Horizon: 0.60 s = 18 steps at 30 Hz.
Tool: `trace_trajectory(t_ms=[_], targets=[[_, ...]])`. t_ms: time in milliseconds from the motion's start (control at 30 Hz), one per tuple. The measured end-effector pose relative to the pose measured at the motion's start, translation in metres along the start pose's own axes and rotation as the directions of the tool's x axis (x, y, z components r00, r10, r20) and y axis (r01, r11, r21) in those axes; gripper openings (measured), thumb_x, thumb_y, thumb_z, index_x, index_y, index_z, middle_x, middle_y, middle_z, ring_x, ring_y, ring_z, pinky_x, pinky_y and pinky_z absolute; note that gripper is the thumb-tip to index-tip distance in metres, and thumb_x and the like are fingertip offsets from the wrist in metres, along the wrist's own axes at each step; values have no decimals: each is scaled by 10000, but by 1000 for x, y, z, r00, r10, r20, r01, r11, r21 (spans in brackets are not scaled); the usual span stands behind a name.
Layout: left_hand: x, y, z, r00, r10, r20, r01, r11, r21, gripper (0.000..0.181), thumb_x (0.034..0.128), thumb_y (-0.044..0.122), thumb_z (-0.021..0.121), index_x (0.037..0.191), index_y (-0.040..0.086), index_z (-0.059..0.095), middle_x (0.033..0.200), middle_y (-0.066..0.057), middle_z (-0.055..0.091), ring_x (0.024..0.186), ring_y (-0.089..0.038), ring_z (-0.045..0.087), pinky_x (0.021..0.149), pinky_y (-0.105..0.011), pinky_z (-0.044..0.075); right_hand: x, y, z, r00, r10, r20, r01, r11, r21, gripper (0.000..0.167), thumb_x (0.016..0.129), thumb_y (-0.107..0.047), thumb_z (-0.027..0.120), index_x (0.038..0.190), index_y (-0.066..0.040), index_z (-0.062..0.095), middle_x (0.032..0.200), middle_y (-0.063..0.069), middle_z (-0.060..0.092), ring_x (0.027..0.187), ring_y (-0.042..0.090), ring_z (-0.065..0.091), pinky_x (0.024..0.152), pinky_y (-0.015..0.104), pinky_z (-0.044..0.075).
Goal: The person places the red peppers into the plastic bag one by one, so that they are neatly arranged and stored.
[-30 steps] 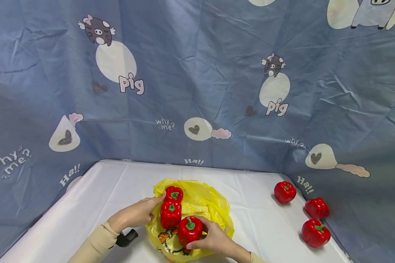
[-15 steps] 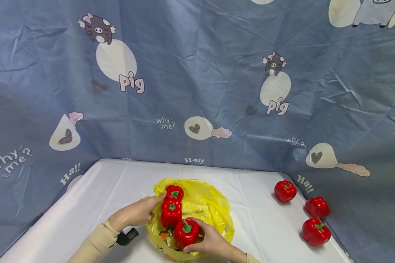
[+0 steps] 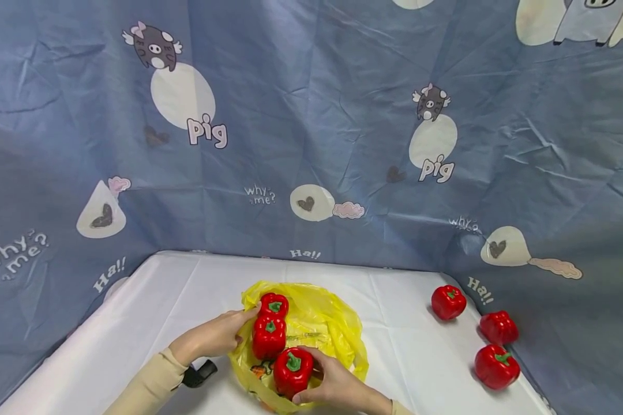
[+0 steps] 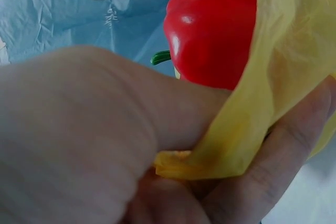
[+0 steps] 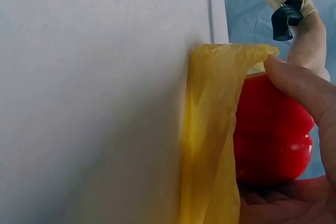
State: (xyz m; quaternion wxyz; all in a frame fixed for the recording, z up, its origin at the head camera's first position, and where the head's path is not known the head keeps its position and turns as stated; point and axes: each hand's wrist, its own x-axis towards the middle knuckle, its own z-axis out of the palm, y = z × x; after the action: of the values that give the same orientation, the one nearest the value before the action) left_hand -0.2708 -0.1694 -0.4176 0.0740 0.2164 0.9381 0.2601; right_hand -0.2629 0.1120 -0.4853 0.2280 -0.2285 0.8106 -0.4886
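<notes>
A yellow plastic bag (image 3: 342, 323) lies spread open on the table with three red peppers in it. Two of them, a rear pepper (image 3: 274, 305) and a middle pepper (image 3: 269, 338), stand one behind the other at its left side. My left hand (image 3: 215, 336) pinches the bag's left edge; in the left wrist view the yellow film (image 4: 231, 145) passes between thumb and fingers. At the bag's front, my right hand (image 3: 337, 383) grips a third pepper (image 3: 293, 370) from the right. The right wrist view shows thumb and fingers around that pepper (image 5: 273, 135), beside the bag's edge (image 5: 210, 129).
On the table's right side are three more red peppers: one farther back (image 3: 449, 302), one at the edge (image 3: 499, 328) and one nearer (image 3: 496, 367). A blue patterned cloth (image 3: 311, 144) hangs behind and at both sides of the white table (image 3: 187, 288).
The right hand has moved slightly left and nearer the bag's front with its pepper, which sits lower in the bag. My left hand has stayed at the bag's edge.
</notes>
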Motion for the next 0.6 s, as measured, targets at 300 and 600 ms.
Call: trace_trajectory(t_ms=[300, 600], targets=[[0, -1, 1, 1000, 28, -5, -28, 1000, 13, 738, 724, -175, 563, 1434, -46, 411, 1417, -223, 492, 1165, -277, 538, 763, -342, 433, -8, 2, -9, 1000, -5, 15, 4, 998, 66, 812, 779, -311, 793, 1465, -132, 397, 1430, 41, 500, 1280, 270, 503, 1027, 437, 439], [1, -2, 1, 1000, 26, -12, -25, 1000, 10, 723, 735, -169, 558, 1433, -53, 407, 1423, -228, 483, 1120, -238, 530, 746, -341, 423, -20, 2, -25, 992, -129, 0, 128, 988, 81, 802, 835, -280, 742, 1478, -20, 339, 1434, 138, 493, 1324, 350, 454, 1048, 451, 410]])
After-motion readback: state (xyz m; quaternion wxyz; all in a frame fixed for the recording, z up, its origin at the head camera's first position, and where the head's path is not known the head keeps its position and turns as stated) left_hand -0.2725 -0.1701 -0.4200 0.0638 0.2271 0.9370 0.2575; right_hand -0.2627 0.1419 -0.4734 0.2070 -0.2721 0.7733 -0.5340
